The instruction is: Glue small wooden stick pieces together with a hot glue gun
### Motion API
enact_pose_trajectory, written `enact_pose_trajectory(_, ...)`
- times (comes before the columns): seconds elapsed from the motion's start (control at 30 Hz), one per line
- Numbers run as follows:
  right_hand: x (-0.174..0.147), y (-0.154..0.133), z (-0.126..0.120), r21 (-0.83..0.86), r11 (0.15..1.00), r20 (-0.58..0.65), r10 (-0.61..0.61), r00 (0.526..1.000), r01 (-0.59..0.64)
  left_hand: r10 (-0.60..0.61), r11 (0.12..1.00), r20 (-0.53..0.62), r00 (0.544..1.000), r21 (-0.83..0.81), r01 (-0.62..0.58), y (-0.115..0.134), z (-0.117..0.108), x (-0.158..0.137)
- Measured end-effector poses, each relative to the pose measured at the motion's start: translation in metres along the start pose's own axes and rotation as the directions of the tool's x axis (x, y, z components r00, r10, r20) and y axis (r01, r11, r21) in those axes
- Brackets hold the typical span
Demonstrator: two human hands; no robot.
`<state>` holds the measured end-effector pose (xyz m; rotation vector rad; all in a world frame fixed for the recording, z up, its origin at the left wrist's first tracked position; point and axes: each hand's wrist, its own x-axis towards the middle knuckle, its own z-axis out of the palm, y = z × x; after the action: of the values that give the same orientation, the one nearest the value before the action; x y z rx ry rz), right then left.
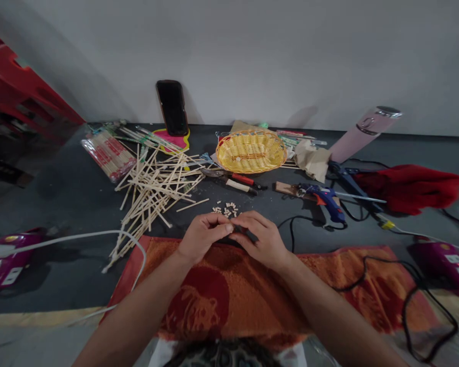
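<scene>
My left hand and my right hand meet above the far edge of an orange towel. Thumb and fingers are pinched together on both sides, fingertips almost touching; whatever lies between them is too small to make out. Just beyond the fingertips is a little heap of short cut wooden pieces. Further back lie pliers with red handles and a knife-like tool with a pale handle. A loose pile of thin wooden sticks spreads to the left of my hands.
A yellow wicker basket stands at the back. To the right are a blue glue gun, a red cloth, and a pink flask. A phone leans on the wall. Black cable and white cable cross the sides.
</scene>
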<state>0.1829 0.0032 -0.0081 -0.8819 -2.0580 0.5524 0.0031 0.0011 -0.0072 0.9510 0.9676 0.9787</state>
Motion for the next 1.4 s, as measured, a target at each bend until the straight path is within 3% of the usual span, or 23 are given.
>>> enact_pose_trajectory(0.7,0.002,-0.002,-0.003,0.064,0.997,-0.065,0.051,0.997,-0.047,-0.076,0.996,0.108,0.991,-0.032,0.08,0.005,0.001,-0.002)
enact_pose_trajectory(0.83,0.003,-0.004,-0.007,0.123,0.989,-0.023,0.083,0.996,-0.079,-0.054,0.998,0.106,0.993,-0.011,0.056,0.007,0.0,-0.001)
enact_pose_trajectory(1.03,0.005,-0.003,-0.009,0.229,0.96,-0.018,0.17,0.985,-0.162,0.066,0.972,0.071,0.995,0.221,-0.08,0.008,0.0,-0.001)
enact_pose_trajectory(1.2,0.006,0.001,-0.006,0.251,0.942,-0.023,0.234,0.972,-0.22,0.276,0.847,0.057,0.959,0.457,-0.271,0.008,0.001,-0.003)
enact_pose_trajectory(1.4,0.007,0.0,-0.006,0.246,0.939,0.013,0.245,0.969,-0.241,0.394,0.709,0.112,0.912,0.594,-0.379,0.006,0.001,-0.003)
